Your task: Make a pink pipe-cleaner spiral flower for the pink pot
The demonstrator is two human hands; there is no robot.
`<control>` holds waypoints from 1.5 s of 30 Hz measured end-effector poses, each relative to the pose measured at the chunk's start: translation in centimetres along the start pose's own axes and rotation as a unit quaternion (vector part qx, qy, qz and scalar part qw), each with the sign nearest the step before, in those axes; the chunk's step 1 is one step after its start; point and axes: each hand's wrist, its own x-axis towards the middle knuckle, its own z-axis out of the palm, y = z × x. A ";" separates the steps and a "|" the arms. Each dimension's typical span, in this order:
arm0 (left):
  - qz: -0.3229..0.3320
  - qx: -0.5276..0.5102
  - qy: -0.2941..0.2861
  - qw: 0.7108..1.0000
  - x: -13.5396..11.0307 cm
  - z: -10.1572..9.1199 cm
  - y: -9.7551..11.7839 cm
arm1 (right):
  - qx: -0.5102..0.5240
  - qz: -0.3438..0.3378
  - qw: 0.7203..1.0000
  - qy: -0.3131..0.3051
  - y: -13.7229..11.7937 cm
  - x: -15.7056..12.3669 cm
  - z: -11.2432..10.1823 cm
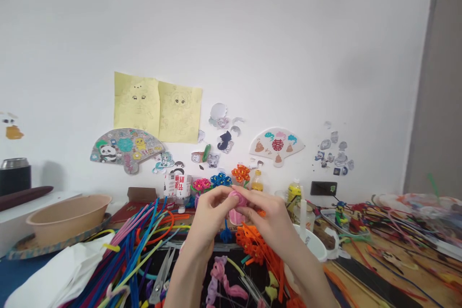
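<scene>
A small pink fuzzy piece point(237, 216), coiled at the top and striped lower down, is held up over the worktable; it looks made of pipe cleaner. My left hand point(208, 209) pinches it from the left between thumb and fingers. From the other side, my right hand point(269, 209) has its fingers closed on the same piece. Below my hands lie pink and purple fuzzy pieces point(217, 276) and a cluster of orange pipe-cleaner flowers point(250, 240). Metal scissors point(162, 274) rest to the left of my left forearm.
Bundles of coloured pipe cleaners point(126, 245) spread at left beside a tan basin point(68, 219). Finished flowers point(241, 173) and a bottle point(294, 192) stand near the wall. A white container point(312, 245) and a tray of figures point(363, 236) are at right.
</scene>
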 end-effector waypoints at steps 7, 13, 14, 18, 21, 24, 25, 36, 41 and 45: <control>-0.010 0.034 -0.010 0.999 0.0 -0.3 0.1 | -0.010 0.006 0.999 -0.037 -0.5 0.1 -0.3; -0.024 0.045 -0.010 0.999 0.1 -0.3 -0.1 | -0.023 0.013 0.998 -0.055 -0.3 0.0 -0.6; -0.025 0.044 -0.008 0.999 0.1 -0.3 -0.2 | -0.025 0.013 0.998 -0.058 -0.2 0.0 -0.6; -0.026 0.037 -0.008 0.999 0.1 -0.4 -0.2 | -0.016 0.011 0.998 -0.058 -0.2 0.1 -0.7; -0.020 0.027 -0.004 0.999 0.1 -0.4 -0.1 | 0.014 0.037 0.998 -0.048 -0.1 0.1 -0.6; -0.016 0.013 0.008 1.000 -0.1 -0.3 0.0 | 0.091 0.111 0.989 -0.033 0.3 0.2 -0.4; -0.017 0.009 0.011 1.000 -0.1 -0.3 0.0 | 0.123 0.138 0.982 -0.029 0.4 0.2 -0.3; -0.011 0.014 0.028 0.999 0.0 -0.3 0.0 | 0.293 0.198 0.935 -0.020 0.5 0.3 0.5; 0.004 0.050 0.009 0.999 0.0 -0.3 0.3 | 0.281 0.201 0.938 -0.015 0.4 0.3 0.3; 0.016 0.088 -0.014 0.996 0.0 -0.7 0.7 | 0.244 0.200 0.949 -0.017 0.4 0.3 -0.1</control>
